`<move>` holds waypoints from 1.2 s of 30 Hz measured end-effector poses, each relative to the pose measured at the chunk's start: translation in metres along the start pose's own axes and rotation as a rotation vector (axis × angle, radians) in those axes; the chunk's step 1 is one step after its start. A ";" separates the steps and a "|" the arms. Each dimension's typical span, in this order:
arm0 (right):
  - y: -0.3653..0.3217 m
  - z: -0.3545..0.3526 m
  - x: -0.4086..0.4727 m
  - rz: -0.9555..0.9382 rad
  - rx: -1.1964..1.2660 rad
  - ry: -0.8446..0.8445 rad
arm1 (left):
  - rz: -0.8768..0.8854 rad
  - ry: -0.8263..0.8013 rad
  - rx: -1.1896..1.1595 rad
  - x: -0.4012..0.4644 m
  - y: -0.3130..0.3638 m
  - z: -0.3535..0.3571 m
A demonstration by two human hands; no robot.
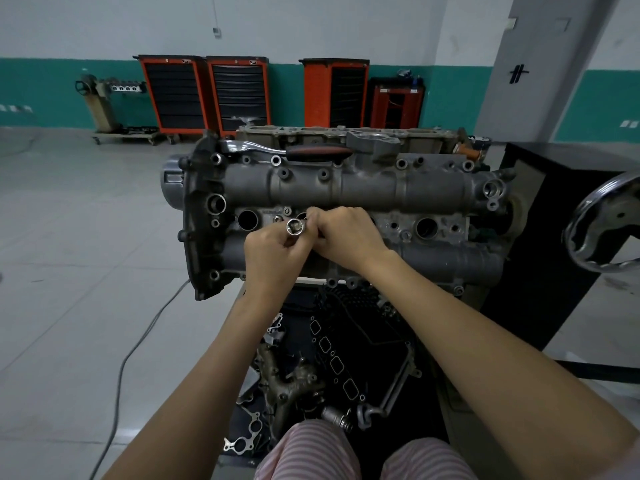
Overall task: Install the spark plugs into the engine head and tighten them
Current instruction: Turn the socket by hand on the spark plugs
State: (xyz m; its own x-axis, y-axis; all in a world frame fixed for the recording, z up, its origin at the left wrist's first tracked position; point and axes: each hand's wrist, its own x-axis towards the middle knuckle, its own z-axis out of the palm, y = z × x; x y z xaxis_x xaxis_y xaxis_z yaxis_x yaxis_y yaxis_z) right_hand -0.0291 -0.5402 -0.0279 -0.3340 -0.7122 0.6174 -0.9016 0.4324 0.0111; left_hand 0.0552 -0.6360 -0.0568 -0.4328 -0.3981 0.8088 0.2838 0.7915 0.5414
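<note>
Over engine head [346,188], hands-held socket [295,227].

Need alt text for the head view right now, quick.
Both hands meet over the engine head: the left hand holds a shiny socket, the right hand pinches at its far end. A ratchet wrench lies on the head's far side.

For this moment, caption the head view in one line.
Both hands, left and right, hold a socket over the engine head.
</note>
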 end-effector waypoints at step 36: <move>-0.001 -0.001 0.001 0.000 -0.014 -0.002 | 0.075 -0.044 0.101 -0.002 0.001 0.000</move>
State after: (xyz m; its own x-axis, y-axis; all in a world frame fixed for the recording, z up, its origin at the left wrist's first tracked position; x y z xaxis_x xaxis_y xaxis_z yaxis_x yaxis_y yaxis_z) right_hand -0.0284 -0.5410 -0.0262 -0.3347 -0.7132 0.6159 -0.8975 0.4405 0.0223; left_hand 0.0567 -0.6348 -0.0578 -0.4515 -0.3171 0.8340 0.2301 0.8617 0.4522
